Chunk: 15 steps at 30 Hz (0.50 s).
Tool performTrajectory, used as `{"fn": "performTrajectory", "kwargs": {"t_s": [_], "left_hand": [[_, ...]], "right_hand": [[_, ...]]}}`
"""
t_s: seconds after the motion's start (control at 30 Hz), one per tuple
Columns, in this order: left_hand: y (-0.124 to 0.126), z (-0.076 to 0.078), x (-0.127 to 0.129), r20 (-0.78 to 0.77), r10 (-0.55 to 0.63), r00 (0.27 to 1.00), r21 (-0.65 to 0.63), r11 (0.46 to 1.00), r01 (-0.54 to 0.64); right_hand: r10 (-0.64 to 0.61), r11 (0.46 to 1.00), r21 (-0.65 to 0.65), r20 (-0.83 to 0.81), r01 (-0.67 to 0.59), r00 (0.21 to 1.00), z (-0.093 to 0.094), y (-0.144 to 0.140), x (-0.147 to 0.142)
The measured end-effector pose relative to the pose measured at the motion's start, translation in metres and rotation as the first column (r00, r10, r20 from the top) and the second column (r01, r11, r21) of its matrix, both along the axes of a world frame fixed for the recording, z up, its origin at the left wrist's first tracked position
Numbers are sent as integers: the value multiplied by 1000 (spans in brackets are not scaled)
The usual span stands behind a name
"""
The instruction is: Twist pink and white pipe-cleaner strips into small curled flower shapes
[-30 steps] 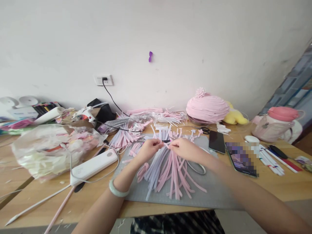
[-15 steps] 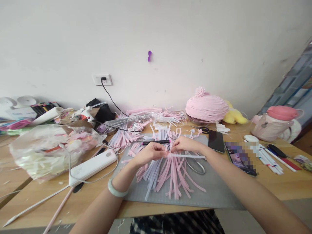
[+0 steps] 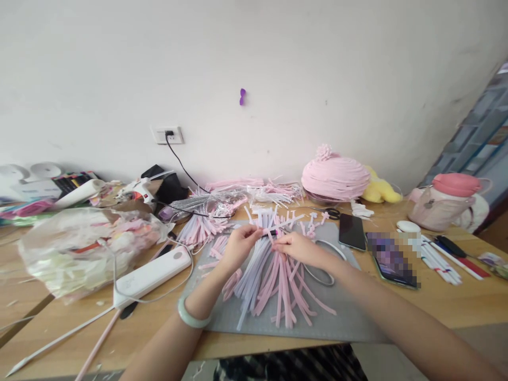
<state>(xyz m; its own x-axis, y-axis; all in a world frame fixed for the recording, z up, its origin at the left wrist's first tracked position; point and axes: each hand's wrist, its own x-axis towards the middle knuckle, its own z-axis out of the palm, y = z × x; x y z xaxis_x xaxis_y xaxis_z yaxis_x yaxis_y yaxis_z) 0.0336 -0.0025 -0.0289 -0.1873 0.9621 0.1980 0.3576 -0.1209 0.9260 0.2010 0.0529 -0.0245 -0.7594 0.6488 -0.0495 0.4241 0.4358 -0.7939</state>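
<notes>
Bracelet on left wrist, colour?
Pale jade green bracelet, clearest in the head view.

Both forearms are bare of sleeves, and a pale green bangle (image 3: pixel 193 316) circles the left wrist.

Matt pink strips (image 3: pixel 278 275), grey mat (image 3: pixel 349 317), wood table (image 3: pixel 456 301).

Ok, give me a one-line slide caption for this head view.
Left hand and right hand pinch a pale strip above pink and lilac strips on a grey mat.
</notes>
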Motion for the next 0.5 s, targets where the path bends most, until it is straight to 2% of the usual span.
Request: {"fn": "performTrajectory", "kwargs": {"t_s": [0.13,0.23,0.3,0.37,0.43,0.5], "left_hand": [[-3,1,-1,308,-143,941,-61,984,170],[-7,1,-1,330,-321,888,-60,932,359],[-9,3,-1,218,-442,870,-75,881,467],[-10,4,0,24,-502,864,-85,861,502],[-8,3,0,-191,-461,866,-73,887,456],[-5,1,1,-350,-339,873,-27,935,353]], "right_hand": [[-27,966,-260,-51,12,998,-13,15,6],[9,962,-272,-50,-22,999,-10,24,9],[82,976,-203,9,-79,997,-3,30,11],[141,986,-101,86,-132,986,6,36,13],[113,993,16,161,-117,981,15,39,14],[16,989,144,190,-44,982,23,35,14]]}}
